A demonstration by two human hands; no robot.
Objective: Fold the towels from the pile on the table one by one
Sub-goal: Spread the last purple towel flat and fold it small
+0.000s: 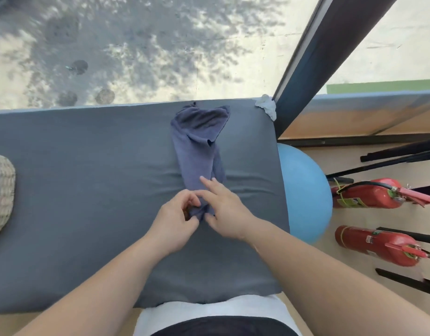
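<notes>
Grey-covered table (88, 190) fills the centre. Blue exercise ball (303, 190) at 3 o'clock. Wicker basket (1, 190) at 9, cut off by the frame. Navy towel (197, 146), a narrow strip at centre, runs toward 12. Left hand (177, 219) pinches its near end with curled fingers; right hand (223, 209) lays straight fingers on it.

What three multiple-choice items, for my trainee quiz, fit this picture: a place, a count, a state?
1. Where is the basket? A) at the table's left edge B) under the table C) on a chair
2. How many fire extinguishers show? A) one B) two C) three
3. What is the left hand doing? A) lying flat B) pinching the towel's near end C) holding a cup
Answers: 1 A, it sits far left; 2 B, two red ones lie at right; 3 B, its fingers curl round the cloth.
</notes>
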